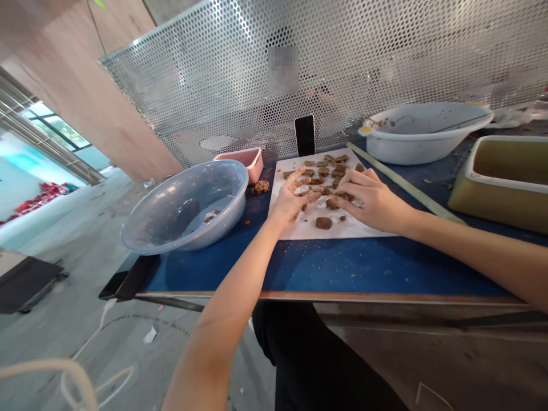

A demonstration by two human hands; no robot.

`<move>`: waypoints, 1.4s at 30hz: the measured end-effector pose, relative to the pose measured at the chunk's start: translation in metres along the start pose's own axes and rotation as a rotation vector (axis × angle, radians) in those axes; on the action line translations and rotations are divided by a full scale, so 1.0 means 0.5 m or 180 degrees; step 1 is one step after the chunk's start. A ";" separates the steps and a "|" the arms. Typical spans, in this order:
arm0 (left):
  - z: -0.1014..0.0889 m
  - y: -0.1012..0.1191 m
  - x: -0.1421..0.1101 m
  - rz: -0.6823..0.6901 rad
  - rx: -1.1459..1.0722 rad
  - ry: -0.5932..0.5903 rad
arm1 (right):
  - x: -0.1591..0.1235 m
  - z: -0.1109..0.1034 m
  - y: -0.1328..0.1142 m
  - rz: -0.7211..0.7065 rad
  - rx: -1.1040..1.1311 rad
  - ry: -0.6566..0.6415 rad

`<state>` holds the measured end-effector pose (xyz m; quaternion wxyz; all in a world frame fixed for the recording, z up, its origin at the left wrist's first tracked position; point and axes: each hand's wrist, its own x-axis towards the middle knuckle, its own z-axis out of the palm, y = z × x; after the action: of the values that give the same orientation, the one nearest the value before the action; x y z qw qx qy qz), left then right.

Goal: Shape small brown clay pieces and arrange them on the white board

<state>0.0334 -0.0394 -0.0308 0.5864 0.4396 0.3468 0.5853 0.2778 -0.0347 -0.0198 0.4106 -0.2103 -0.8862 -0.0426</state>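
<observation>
A white sheet point(299, 229) lies on the blue table, with several small brown clay-like blocks point(324, 223) and crumbs scattered over it. My left hand point(291, 201) hovers over or rests on the sheet's left part, its soiled fingers spread apart; nothing shows in its grasp. On the right, the fingers of my right hand point(362, 197) curl down around a brown clay-like lump point(332, 204), whose far side they partly hide. More blocks point(340, 166) lie close together beyond both hands.
At left stand a translucent blue basin point(184, 240) and a pink tub point(256, 165). A phone point(305, 136) leans on the perforated metal screen point(342, 68). To the right are a pale stick point(406, 185), a white basin point(411, 149) and an olive container point(500, 200).
</observation>
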 end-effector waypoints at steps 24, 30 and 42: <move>0.004 0.007 -0.001 0.0041 0.0124 -0.0183 | -0.002 0.003 0.000 0.0261 0.0003 -0.0045; 0.014 0.013 -0.011 -0.0056 0.0044 -0.0078 | 0.000 -0.002 0.000 0.0272 -0.0023 -0.0223; 0.020 0.021 -0.007 -0.0110 -0.0092 0.0245 | -0.001 0.004 0.006 0.0214 0.0036 -0.0115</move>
<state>0.0383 -0.0449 -0.0177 0.5889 0.4022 0.3681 0.5966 0.2780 -0.0319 -0.0217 0.3969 -0.2384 -0.8862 -0.0199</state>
